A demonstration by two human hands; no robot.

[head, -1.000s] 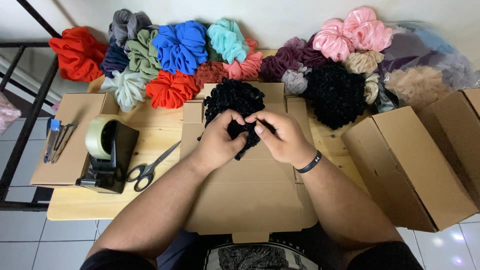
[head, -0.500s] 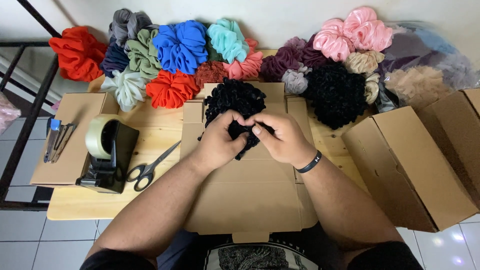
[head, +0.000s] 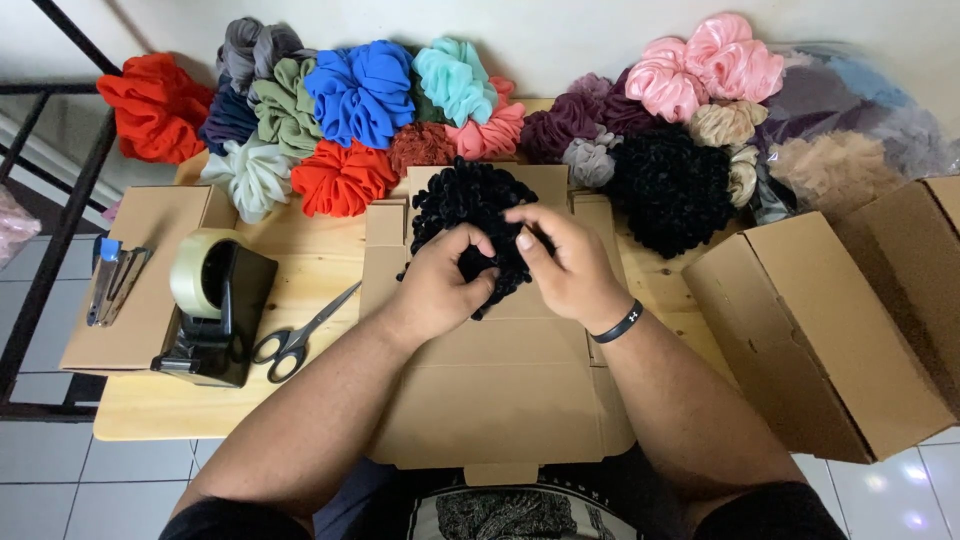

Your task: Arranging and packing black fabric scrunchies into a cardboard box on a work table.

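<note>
Near the middle of the tabletop (head: 300, 270), over a flattened cardboard box (head: 490, 390), both hands work on a black scrunchie (head: 470, 205). The left hand (head: 440, 290) has its fingers (head: 470, 240) curled shut, pinching the near, lower part of the black fabric. The right hand (head: 565, 265) lies just beside it, its fingers bent and closed on the same scrunchie from the right, with the thumb pointing toward the left hand; a black wristband (head: 618, 324) circles that wrist. The scrunchie is a ruffled ring lying roughly flat, bulging toward the far edge, while its pinched part trails toward the person; no clear long axis can be told.

Along the far edge a row of scrunchies is heaped: red (head: 150, 105), grey (head: 250, 45), olive (head: 285, 105), blue (head: 362, 90), turquoise (head: 455, 80), orange-red (head: 342, 178), pink (head: 705, 70) and a black pile (head: 670, 190). Toward the left edge stands a tape dispenser (head: 212, 305), with scissors (head: 300, 335) just beside it, their tips pointing toward the flat box. A stapler (head: 108, 280) lies on a cardboard sheet (head: 150, 270) at the left edge. At the right edge sits an open cardboard carton (head: 830, 330).
</note>
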